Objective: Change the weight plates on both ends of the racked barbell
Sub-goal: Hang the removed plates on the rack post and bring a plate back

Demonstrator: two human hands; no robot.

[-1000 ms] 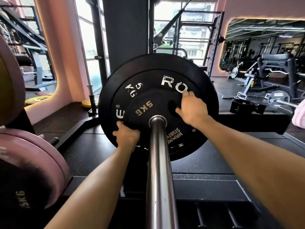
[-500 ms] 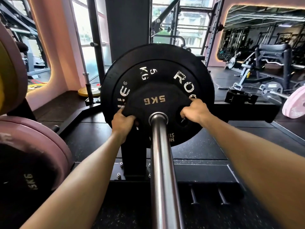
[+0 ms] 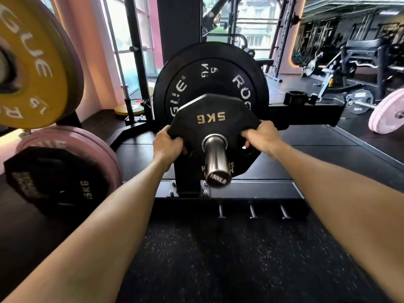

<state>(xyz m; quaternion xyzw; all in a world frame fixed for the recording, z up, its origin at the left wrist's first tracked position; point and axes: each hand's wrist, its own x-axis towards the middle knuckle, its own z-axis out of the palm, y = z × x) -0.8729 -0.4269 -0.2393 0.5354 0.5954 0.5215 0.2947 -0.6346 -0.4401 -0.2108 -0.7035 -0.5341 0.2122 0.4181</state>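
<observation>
Yellow plate (image 3: 32, 62): we read "15" and part of "ROGUE" on it, stored at far left.
Pink plates (image 3: 91, 147): stacked below the yellow one, with a black plate (image 3: 54, 182) marked "15KG" in front.
Big plate (image 3: 209, 77): black, on the sleeve (image 3: 215, 158); we read "5 KG" and "ROGUE" in worn white letters.
Small plate (image 3: 209, 127): black, many-sided, "5KG" in gold, in front of the big plate and also on the sleeve.
Floor (image 3: 218, 259): dark speckled rubber; we see windows behind and a pink plate (image 3: 387, 112) on a bar at far right.
Left hand (image 3: 167, 145): our arm is straight, fingers curled around the small plate's left edge.
Right hand (image 3: 262, 136): our arm is straight, fingers clenched on its right edge.
</observation>
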